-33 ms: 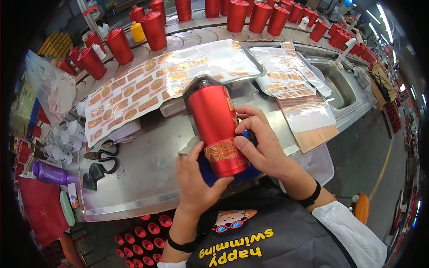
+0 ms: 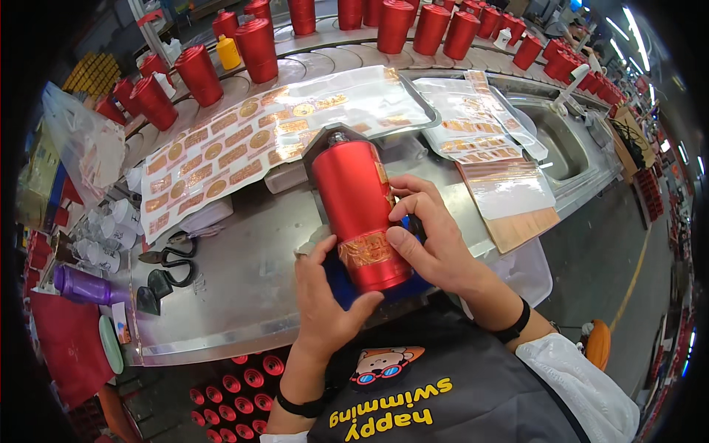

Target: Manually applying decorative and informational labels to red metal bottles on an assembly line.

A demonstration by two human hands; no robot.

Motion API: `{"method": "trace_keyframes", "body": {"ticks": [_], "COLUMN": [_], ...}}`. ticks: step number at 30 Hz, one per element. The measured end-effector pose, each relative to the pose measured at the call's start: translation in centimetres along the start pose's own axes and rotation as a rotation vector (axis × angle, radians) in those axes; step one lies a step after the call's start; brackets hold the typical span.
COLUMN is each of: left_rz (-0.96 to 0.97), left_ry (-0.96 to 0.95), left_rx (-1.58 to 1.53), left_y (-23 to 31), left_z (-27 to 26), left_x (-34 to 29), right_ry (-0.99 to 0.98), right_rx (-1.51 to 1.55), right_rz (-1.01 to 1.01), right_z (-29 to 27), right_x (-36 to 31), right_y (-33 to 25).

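Observation:
A metallic red bottle leans in front of me, its narrow neck pointing away and its top against a dark angular holder. Around its lower part sits an embossed gold label, and more gold decoration shows along its right side. My left hand grips the lower left of the bottle, thumb near the base; its other fingertips are partly hidden behind. On the right side, my right hand is closed against the bottle, its thumb beside the label's right end and its fingers bent higher up. Blue material shows beneath the base.
Sheets of gold labels lie on a tray beyond the bottle, with more label sheets to the right. Black-handled scissors rest at left near a purple cup. A conveyor carries several red bottles. A sink is at right.
The red bottles on the conveyor have shifted slightly to the right. My left thumb has moved a little along the bottle's base; the held bottle stays in place.

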State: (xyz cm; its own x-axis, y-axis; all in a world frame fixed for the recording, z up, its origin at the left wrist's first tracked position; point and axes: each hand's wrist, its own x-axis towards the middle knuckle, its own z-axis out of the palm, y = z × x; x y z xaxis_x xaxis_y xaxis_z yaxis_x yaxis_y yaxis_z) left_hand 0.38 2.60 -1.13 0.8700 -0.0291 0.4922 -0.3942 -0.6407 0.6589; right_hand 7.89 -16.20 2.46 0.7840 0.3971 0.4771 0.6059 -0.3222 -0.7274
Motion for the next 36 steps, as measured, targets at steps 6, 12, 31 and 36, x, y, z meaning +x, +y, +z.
{"method": "trace_keyframes", "body": {"ticks": [6,12,31,36], "left_rz": [-0.426,-0.546,-0.496,-0.455], "left_ry": [0.138,0.16,0.135,0.119], "left_rx": [-0.634,-0.937,-0.732,-0.843], "left_y": [-0.3,-0.1,-1.3,-1.4], "left_z": [1.4,1.4,1.6,1.6], "left_x": [0.6,1.6,1.0,1.0], "right_ry": [-0.002,-0.008,-0.025,-0.03], "right_rx": [-0.016,-0.014,-0.006,0.001], "right_rz": [-0.02,-0.018,-0.016,0.003], "right_z": [0.2,0.3,0.3,0.3], "right_x": [0.0,0.0,-0.2,-0.2], "right_y": [0.1,-0.1,0.2,0.2]}}
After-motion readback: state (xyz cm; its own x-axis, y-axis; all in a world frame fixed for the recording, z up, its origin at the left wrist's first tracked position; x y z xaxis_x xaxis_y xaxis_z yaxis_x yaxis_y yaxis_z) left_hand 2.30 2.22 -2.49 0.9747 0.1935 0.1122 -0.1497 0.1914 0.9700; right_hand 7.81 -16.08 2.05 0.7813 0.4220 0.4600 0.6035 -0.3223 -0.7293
